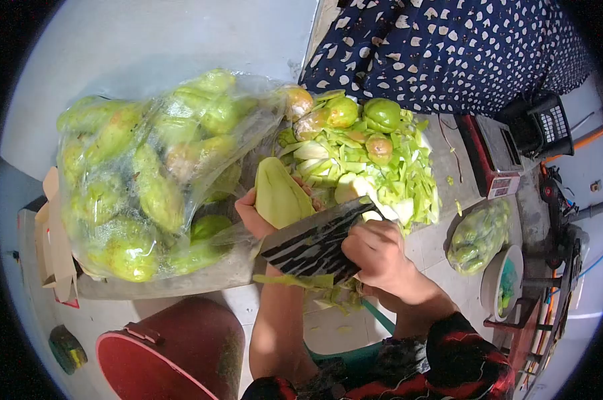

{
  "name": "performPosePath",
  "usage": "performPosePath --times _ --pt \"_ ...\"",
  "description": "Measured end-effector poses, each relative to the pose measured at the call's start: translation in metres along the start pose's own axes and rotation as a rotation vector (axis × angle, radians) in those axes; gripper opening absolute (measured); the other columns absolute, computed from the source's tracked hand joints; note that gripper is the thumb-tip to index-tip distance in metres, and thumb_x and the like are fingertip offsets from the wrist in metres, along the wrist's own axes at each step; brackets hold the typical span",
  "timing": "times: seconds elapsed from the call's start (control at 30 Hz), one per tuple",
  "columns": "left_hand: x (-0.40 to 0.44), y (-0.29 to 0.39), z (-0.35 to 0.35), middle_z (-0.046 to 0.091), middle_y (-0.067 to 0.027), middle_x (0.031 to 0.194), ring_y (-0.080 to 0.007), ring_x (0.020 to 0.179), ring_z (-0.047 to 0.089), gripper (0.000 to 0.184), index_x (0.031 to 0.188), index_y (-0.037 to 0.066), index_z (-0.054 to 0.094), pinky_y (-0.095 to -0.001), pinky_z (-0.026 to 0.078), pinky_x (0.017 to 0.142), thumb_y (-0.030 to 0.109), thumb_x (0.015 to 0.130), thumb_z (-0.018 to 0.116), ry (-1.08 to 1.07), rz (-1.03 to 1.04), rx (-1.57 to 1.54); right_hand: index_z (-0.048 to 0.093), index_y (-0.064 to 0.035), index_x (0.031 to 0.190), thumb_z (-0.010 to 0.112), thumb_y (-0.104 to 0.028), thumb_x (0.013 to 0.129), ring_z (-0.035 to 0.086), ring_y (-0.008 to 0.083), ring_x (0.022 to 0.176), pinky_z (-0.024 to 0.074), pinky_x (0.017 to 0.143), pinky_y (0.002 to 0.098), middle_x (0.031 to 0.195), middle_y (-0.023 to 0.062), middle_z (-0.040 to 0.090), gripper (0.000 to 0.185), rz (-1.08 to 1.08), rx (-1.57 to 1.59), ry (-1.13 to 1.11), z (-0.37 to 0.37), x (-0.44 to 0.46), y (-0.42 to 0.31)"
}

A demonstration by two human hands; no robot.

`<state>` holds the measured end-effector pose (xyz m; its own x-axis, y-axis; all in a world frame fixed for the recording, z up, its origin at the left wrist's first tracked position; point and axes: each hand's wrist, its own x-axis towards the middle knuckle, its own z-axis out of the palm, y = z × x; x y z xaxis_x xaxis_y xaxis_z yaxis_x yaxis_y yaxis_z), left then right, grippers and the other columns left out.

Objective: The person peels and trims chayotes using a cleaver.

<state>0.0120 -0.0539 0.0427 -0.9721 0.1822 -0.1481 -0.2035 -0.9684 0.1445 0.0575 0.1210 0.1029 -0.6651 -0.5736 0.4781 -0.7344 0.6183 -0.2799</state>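
My left hand [249,212] is wrapped round a large pear-shaped green fruit [278,193]; its skin is peeled off, leaving a pale, faintly ridged surface. In my right hand [378,250], closed in a fist, is a broad cleaver [311,248] with dark streaks across its blade. The blade lies just below the fruit; whether they touch I cannot tell. A strip of green peel [295,281] hangs along the cleaver's lower edge. Beyond my hands spreads a heap of peel and pale cut pieces [408,177], with several unpeeled fruits [381,115] on top.
A clear plastic bag [158,180] full of green fruit fills the table's left. A red scale [491,157] and black basket [551,123] stand at right. Below are a red bucket [175,347], another filled bag [478,237] and a white pail [501,283]. Patterned dark cloth [441,53] hangs behind.
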Motion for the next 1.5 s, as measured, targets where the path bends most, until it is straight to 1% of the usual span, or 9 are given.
performPosePath --times 0.2,0.33,0.4,0.5,0.73,0.8,0.97,1.23,1.5 --pt "0.007 -0.008 0.02 0.065 -0.0187 0.083 -0.0324 0.07 0.062 0.05 0.101 0.003 0.059 -0.041 0.053 0.063 0.043 0.088 0.031 0.407 0.185 0.018 0.053 -0.0069 0.082 0.07 -0.015 0.055 0.057 0.0324 0.06 0.0453 0.052 0.0433 0.067 0.0098 0.052 0.033 0.145 -0.03 0.0 0.015 -0.002 0.014" --pt "0.005 -0.004 0.009 0.066 -0.0197 0.11 -0.0331 0.081 0.063 0.058 0.116 -0.004 0.058 -0.0428 0.053 0.073 0.039 0.087 0.031 0.372 0.201 0.092 0.05 -0.0072 0.08 0.07 -0.01 0.056 0.058 0.0332 0.061 0.0458 0.052 0.0438 0.069 0.0104 0.055 0.032 0.164 -0.021 -0.022 0.01 -0.001 0.01" --pt "0.003 -0.001 -0.001 0.066 -0.0194 0.111 -0.0323 0.085 0.064 0.057 0.115 -0.002 0.06 -0.0432 0.053 0.077 0.038 0.088 0.031 -0.033 0.12 -0.029 0.049 -0.0069 0.08 0.071 -0.009 0.055 0.059 0.034 0.062 0.0459 0.053 0.0445 0.069 0.0107 0.055 0.033 0.202 -0.034 -0.02 0.014 -0.001 0.012" --pt "0.003 -0.005 0.018 0.066 -0.0192 0.113 -0.0311 0.088 0.065 0.056 0.113 -0.001 0.062 -0.0426 0.053 0.079 0.039 0.089 0.031 0.275 0.143 0.015 0.048 -0.0062 0.081 0.072 -0.006 0.055 0.059 0.0367 0.063 0.0463 0.054 0.046 0.069 0.012 0.056 0.036 0.272 -0.031 -0.033 0.017 -0.003 0.02" --pt "-0.001 -0.011 0.013 0.067 -0.0168 0.107 -0.0293 0.088 0.065 0.054 0.112 0.001 0.062 -0.0395 0.053 0.075 0.039 0.089 0.032 0.235 0.096 0.087 0.046 -0.0061 0.084 0.072 -0.006 0.057 0.059 0.0386 0.062 0.0467 0.055 0.0466 0.068 0.0131 0.056 0.037 0.258 -0.046 0.003 0.022 -0.004 0.031" --pt "-0.004 -0.008 0.002 0.067 -0.0159 0.104 -0.0279 0.087 0.065 0.053 0.112 0.004 0.063 -0.04 0.053 0.071 0.042 0.087 0.035 -0.083 -0.133 0.032 0.047 -0.0061 0.086 0.07 -0.006 0.065 0.06 0.0406 0.063 0.0478 0.055 0.0476 0.071 0.0159 0.06 0.031 0.417 -0.098 0.0 0.025 -0.005 0.044" --pt "0.004 -0.009 0.015 0.065 -0.0154 0.099 -0.0279 0.083 0.064 0.055 0.113 0.006 0.061 -0.0422 0.051 0.07 0.048 0.085 0.038 0.052 -0.086 0.046 0.047 -0.0047 0.086 0.062 -0.006 0.08 0.062 0.041 0.061 0.0476 0.053 0.046 0.063 0.0186 0.058 0.016 0.595 0.061 0.06 0.022 -0.005 0.05" --pt "0.002 -0.002 0.025 0.061 -0.0154 0.103 -0.0283 0.098 0.059 0.045 0.116 0.005 0.058 -0.0449 0.049 0.083 0.037 0.085 0.048 0.208 0.078 -0.107 0.049 -0.0006 0.078 0.062 -0.003 0.086 0.048 0.0125 0.048 0.0376 0.046 0.0304 0.054 0.0105 0.049 0.015 0.634 0.445 0.52 0.012 0.0 0.025" --pt "0.003 -0.004 0.023 0.061 -0.0166 0.105 -0.0312 0.102 0.057 0.038 0.113 0.005 0.058 -0.048 0.045 0.094 0.031 0.088 0.049 0.25 0.143 -0.143 0.048 -0.0021 0.078 0.066 -0.006 0.08 0.048 0.0328 0.047 0.0406 0.046 0.0384 0.056 0.014 0.047 0.018 0.635 0.244 0.158 0.009 0.001 0.02"
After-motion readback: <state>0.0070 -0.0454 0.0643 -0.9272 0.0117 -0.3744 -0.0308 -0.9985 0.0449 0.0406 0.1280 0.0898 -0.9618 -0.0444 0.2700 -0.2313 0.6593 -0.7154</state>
